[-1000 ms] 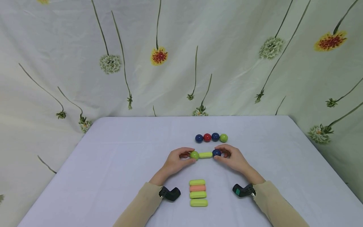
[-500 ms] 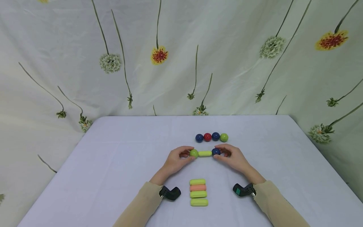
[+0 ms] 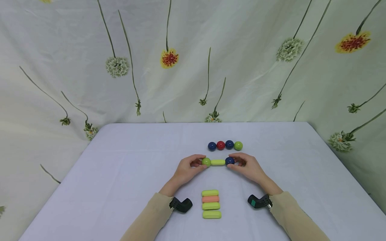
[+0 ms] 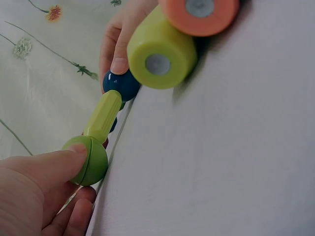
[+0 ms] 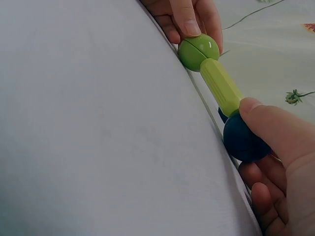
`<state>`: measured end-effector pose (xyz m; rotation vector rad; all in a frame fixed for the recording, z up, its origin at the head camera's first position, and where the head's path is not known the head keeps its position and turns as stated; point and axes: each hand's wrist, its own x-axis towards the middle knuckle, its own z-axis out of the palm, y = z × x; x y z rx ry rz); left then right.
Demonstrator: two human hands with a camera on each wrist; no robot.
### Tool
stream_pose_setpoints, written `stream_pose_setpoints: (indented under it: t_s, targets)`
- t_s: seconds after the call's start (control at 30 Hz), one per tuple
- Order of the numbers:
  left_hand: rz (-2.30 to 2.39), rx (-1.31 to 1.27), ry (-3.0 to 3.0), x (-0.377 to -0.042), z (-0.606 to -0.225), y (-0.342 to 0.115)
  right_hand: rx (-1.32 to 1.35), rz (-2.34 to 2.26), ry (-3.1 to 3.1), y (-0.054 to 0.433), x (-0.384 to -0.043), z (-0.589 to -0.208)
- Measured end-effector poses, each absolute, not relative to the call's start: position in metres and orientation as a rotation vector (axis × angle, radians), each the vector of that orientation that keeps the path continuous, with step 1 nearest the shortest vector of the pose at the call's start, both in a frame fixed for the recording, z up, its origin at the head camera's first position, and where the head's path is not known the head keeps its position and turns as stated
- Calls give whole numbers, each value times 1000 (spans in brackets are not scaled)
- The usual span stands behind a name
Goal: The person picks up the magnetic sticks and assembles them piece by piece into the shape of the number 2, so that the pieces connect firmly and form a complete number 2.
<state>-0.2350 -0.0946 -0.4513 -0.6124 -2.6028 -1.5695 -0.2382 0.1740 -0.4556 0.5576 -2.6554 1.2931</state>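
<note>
My left hand (image 3: 187, 169) pinches a green ball (image 3: 206, 162) between thumb and fingers. On the other side, my right hand (image 3: 248, 167) grips a dark blue ball (image 3: 230, 161) the same way. A yellow-green rod (image 3: 217, 162) joins the two balls, lying level across the gap between my hands. In the left wrist view the rod (image 4: 103, 116) meets both balls end to end, and a seam runs round the green ball (image 4: 93, 161). The right wrist view shows my thumb over the blue ball (image 5: 244, 140) where the rod begins.
Beyond my hands a row of loose balls holds two blue ones, a red ball (image 3: 220, 145) and a green ball (image 3: 238, 145). Nearer me lies a stack of rods, yellow-green with one orange rod (image 3: 210, 199). A white cloth (image 3: 135, 160) covers the table.
The joined rod and balls have shifted very slightly away from me and left. Both hands keep the same grip.
</note>
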Motion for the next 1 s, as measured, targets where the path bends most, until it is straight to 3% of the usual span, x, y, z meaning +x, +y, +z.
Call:
stream_pose_setpoints:
  t_s: [0.6,1.0]
  targets:
    - [-1561,-586,-2616,-236,-451,-94,457,1468,-2495,173,-236,-444]
    - [-1573,-586,-2612,-236,-451,-94,630,1549,-2406,153,-208,-399]
